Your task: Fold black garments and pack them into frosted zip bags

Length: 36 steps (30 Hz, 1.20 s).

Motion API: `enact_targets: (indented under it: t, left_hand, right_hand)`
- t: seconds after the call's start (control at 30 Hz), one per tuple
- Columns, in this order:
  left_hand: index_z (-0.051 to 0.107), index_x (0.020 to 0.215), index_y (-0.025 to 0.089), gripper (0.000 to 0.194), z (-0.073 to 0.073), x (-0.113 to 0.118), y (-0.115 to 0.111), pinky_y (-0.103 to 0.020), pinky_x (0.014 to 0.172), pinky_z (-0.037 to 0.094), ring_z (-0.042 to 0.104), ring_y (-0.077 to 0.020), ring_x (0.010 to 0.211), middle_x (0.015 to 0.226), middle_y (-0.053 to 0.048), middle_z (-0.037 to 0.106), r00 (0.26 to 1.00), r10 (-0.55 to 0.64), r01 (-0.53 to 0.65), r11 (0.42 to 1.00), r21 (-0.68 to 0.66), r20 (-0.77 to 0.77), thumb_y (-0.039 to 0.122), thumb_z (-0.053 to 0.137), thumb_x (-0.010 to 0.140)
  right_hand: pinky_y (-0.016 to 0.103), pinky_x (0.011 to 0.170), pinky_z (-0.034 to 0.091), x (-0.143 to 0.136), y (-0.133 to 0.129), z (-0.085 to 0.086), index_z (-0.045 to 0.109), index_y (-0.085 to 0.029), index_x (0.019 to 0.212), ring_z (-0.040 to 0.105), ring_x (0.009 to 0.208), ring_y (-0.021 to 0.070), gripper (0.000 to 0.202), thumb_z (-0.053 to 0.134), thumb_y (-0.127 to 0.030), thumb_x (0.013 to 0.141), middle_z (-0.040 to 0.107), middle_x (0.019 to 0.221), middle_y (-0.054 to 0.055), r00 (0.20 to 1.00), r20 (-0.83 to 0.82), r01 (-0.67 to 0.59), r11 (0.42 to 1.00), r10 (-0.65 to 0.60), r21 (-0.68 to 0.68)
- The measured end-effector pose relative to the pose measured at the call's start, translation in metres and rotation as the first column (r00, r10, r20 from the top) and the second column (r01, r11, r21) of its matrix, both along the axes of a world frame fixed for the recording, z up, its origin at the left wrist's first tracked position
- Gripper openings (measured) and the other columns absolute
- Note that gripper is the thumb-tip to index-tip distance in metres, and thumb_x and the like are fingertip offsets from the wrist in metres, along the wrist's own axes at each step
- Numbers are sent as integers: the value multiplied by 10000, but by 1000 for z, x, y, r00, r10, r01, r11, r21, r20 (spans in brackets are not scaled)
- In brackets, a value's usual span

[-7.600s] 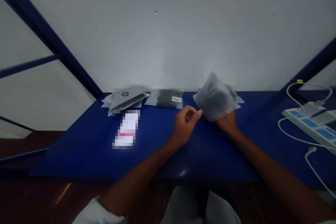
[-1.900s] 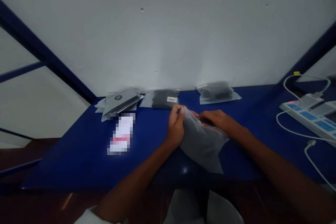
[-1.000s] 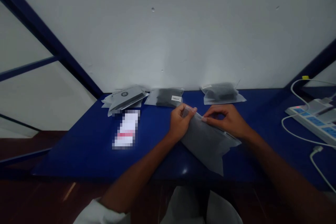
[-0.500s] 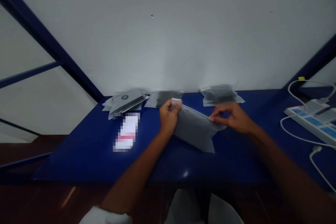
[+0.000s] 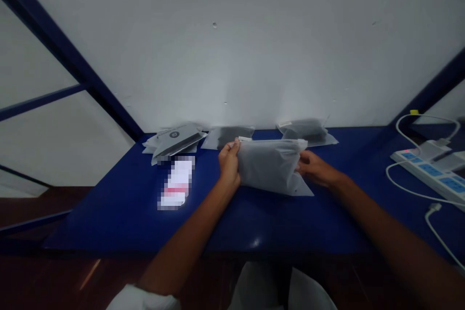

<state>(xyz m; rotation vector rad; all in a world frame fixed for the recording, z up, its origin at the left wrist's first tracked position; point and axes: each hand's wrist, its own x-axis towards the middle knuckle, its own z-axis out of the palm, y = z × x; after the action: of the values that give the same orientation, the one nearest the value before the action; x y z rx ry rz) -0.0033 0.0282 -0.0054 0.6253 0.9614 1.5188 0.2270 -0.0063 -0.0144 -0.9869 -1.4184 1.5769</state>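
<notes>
A frosted zip bag [image 5: 267, 164] with something dark inside stands tilted above the table, its zip edge level along the top. My left hand [image 5: 228, 164] pinches its upper left corner, thumb in front, beside a small white label [image 5: 245, 139]. At the opposite side, my right hand [image 5: 315, 167] is closed on the right edge, some fingertips hidden behind the plastic. A pale slider [image 5: 302, 144] sits at the right end of the zip, above the right fingers. The bag's lower right corner flares out loose.
Along the wall on the blue table [image 5: 119, 208] lie a pile of bags [image 5: 178, 138], a flat bag [image 5: 227, 136] and another frosted bag [image 5: 307, 131]. A lit, pixelated phone [image 5: 178, 181] is at left. A power strip [image 5: 428, 169] and white cables [image 5: 407, 189] occupy the right.
The bag has swung level, its right end rising. My right hand has gone from pinching the zip edge to the bag's right side. The slider now shows at the right end.
</notes>
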Motion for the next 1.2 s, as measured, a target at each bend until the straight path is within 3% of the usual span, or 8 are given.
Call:
enact_targets:
  t: [0.17, 0.43, 0.57, 0.67, 0.77, 0.97, 1.1, 1.2]
  left_hand:
    - [517, 681, 176, 368, -11, 4, -3, -217, 603, 387, 487, -92, 597, 620, 54, 501, 973, 164, -155, 986, 66, -161, 455, 755, 702]
    - [525, 834, 187, 211, -17, -10, 19, -285, 684, 495, 580, -144, 714, 810, -18, 573, 885, 40, 25, 991, 131, -463, 382, 604, 849]
    - [558, 1096, 179, 408, -14, -37, 28, -471, 1034, 416, 525, -298, 1175, 1204, -133, 573, 391, 247, 218, 911, 350, -887, 154, 685, 709]
    - [511, 1296, 148, 707, -16, -52, 35, -533, 1196, 166, 251, -381, 1430, 1489, -173, 383, -25, 289, 456, 855, 246, -957, 19, 653, 615]
    - [450, 1396, 128, 730, -23, -57, 46, -535, 1206, 132, 249, -362, 1451, 1543, -183, 328, -190, 265, 462, 874, 152, -945, 24, 590, 687]
    - [631, 1246, 192, 459, -40, -55, 59, -558, 1129, 265, 455, -329, 1336, 1364, -147, 579, -8, 285, 432, 865, 254, -959, 69, 460, 838]
    - [669, 1170, 202, 395, -34, -57, 58, -512, 1083, 344, 542, -292, 1233, 1250, -124, 659, 90, 317, 403, 855, 326, -944, 91, 452, 858]
    - [666, 1126, 202, 300, -20, -55, 52, -447, 1061, 394, 586, -245, 1165, 1193, -107, 680, 388, 316, 309, 841, 445, -866, 176, 491, 883]
  right_hand:
    - [449, 886, 549, -11, -8, 1, 565, -255, 1251, 609, 1147, 299, 872, 833, -626, 509, 632, 1246, 111, 991, -87, -101, 994, 97, -40]
    - [408, 738, 600, 1, 8, 13, 653, -251, 1011, 677, 925, 261, 467, 827, -384, 599, 701, 1063, 59, 870, 91, 486, 874, -485, 9]
    - [373, 643, 599, 50, 24, 8, 626, -256, 824, 662, 831, 232, 323, 766, -478, 635, 686, 903, 41, 709, 100, 696, 716, -698, 58]
    - [408, 633, 581, 76, 29, -2, 575, -249, 792, 643, 778, 245, 370, 780, -481, 590, 643, 808, 43, 556, 169, 815, 573, -814, 83]
    - [471, 782, 533, 85, 29, -8, 556, -234, 867, 632, 877, 290, 447, 769, -524, 602, 629, 854, 68, 280, 336, 883, 378, -899, 277]
    - [490, 1047, 317, 72, 22, -2, 506, -139, 1145, 474, 1210, 387, 504, 681, -418, 765, 542, 1222, 256, 109, 341, 731, 307, -934, 609]
    - [524, 1061, 320, 56, 15, 5, 502, -158, 1216, 446, 1238, 379, 483, 645, -362, 802, 507, 1280, 244, 86, 127, 603, 153, -988, 783]
    - [512, 991, 432, 37, 11, 9, 536, -176, 1224, 543, 1133, 322, 494, 646, -392, 793, 532, 1253, 177, 193, -68, 573, 56, -979, 817]
